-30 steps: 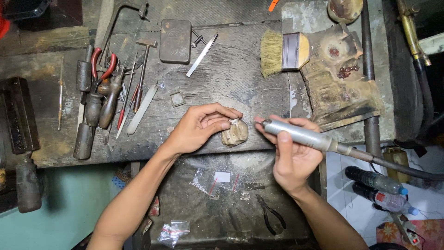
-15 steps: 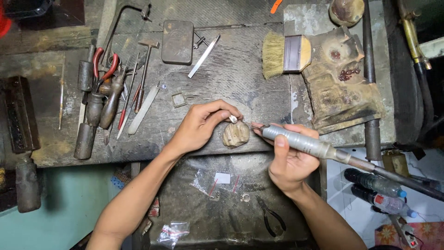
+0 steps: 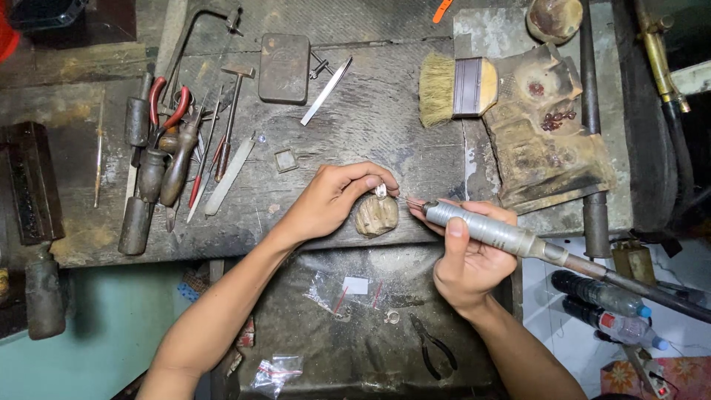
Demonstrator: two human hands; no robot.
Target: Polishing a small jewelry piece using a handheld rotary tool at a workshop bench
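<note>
Since approx 1 s ago: left hand (image 3: 333, 200) has lifted its thumb and forefinger, now pinched on a small silvery metal piece (image 3: 381, 191), held atop the worn tan wooden bench peg (image 3: 376, 215) at the desk (image 3: 355, 126) edge. Right hand (image 3: 470, 255) has swung the grey metal rotary handpiece w/ dark flexible shaft (image 3: 489, 230) round; fingers wrapped tight on it, tip now touching or just short of the piece, can't tell which. Before, the tip sat further right. Judged: positioning over, fine work on the piece starting. Small black pliers (image 3: 433, 352) lie below right hand, untouched.
</note>
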